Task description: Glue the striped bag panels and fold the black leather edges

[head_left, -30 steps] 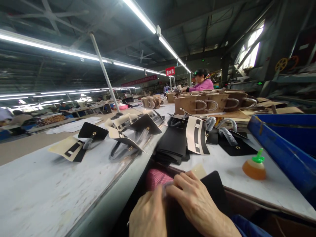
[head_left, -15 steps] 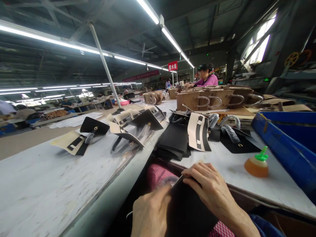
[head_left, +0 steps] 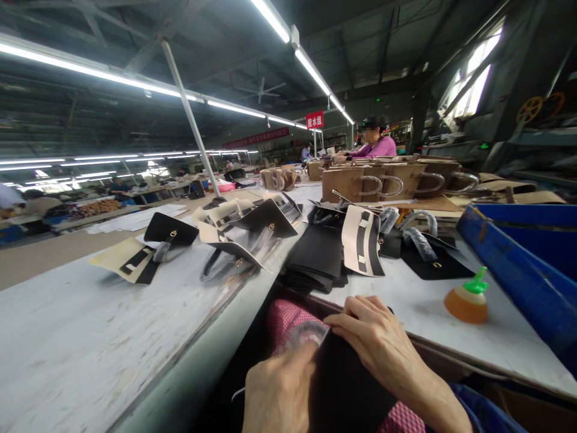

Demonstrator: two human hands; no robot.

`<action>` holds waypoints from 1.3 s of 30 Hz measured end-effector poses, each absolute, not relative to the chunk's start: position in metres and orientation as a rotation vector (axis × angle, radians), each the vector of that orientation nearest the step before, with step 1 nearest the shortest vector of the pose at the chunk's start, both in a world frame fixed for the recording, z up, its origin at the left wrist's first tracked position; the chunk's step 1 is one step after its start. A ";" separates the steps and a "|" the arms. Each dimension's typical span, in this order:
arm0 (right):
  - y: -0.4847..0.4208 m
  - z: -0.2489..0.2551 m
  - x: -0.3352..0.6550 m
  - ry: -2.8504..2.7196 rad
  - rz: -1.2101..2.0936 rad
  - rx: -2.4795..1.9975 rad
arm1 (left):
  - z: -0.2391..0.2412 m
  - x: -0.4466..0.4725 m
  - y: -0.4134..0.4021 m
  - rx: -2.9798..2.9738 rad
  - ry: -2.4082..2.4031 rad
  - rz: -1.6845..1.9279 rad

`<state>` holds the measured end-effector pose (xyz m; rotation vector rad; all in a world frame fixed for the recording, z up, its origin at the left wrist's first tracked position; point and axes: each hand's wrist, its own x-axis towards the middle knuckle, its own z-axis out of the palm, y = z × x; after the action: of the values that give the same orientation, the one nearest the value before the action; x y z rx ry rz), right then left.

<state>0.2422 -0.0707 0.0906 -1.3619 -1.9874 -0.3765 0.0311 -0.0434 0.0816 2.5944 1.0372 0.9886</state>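
Note:
A black bag panel (head_left: 349,385) stands tilted over my lap, between my two hands. My left hand (head_left: 282,385) is closed on its left edge, with the fingertips smeared by motion. My right hand (head_left: 381,340) is bent over the top edge, its fingers pinching the panel near the upper left corner. Just beyond the left fingers shows a clear plastic-wrapped handle (head_left: 311,329), partly hidden. In front lies a stack of black panels (head_left: 315,255), with a cream-backed panel (head_left: 360,240) resting against its right side.
Several panels with wrapped handles, such as a black one (head_left: 171,228), lie on the left table (head_left: 99,337). To the right stand a glue bottle (head_left: 466,300) with a green cap and a blue bin (head_left: 518,258). Brown bags (head_left: 342,183) line the back, near a co-worker (head_left: 381,144).
My right hand has shifted slightly left along the panel's top edge, its knuckles more bent. The left fingers have moved a little, and more of the wrapped handle shows.

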 end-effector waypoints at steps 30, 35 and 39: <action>-0.080 0.094 0.259 -1.336 0.130 -1.221 | 0.081 0.018 -0.038 2.311 0.786 1.520; -0.086 0.108 0.256 -1.139 0.473 -1.174 | 0.095 0.013 -0.040 2.420 0.638 1.459; -0.091 0.115 0.250 -1.053 0.639 -1.157 | 0.098 0.008 -0.037 2.480 0.536 1.370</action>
<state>0.2495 -0.0906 0.1154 -1.1571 -1.0526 0.6394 0.0083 -0.0375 0.0976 2.4796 0.5359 1.3697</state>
